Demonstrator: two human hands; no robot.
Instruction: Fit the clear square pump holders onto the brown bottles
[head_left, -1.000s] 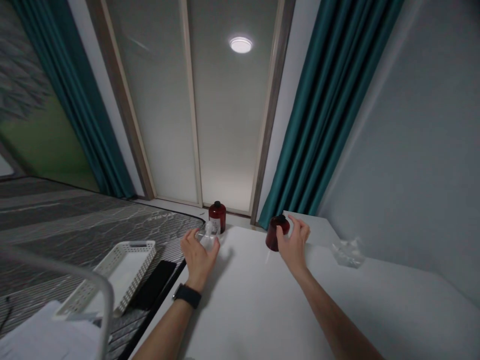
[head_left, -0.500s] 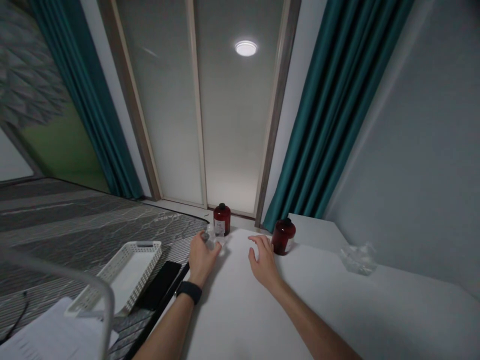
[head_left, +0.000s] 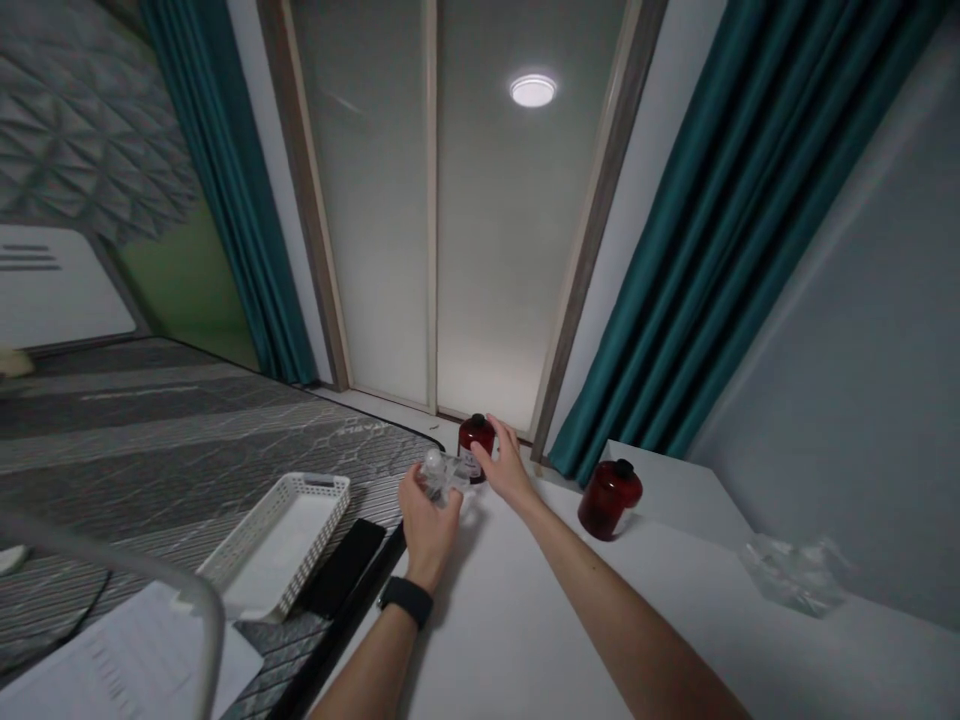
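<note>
White table [head_left: 517,640] - the main surface, with a grey patterned mattress [head_left: 187,440] along its 9 o'clock edge. On the table, from the hands: near dark red bottle [head_left: 609,500], capped and upright, at 2 o'clock; crumpled clear plastic [head_left: 795,575] at 3 o'clock; far dark red bottle [head_left: 475,447], upright at 12 o'clock. Right hand [head_left: 508,467]: fingers spread, just at the far bottle, contact unclear - a careless knock could topple it. Left hand [head_left: 429,532]: fingers curled, pinching a clear plastic item [head_left: 442,478] beside that bottle; a loose pinch could drop it.
</note>
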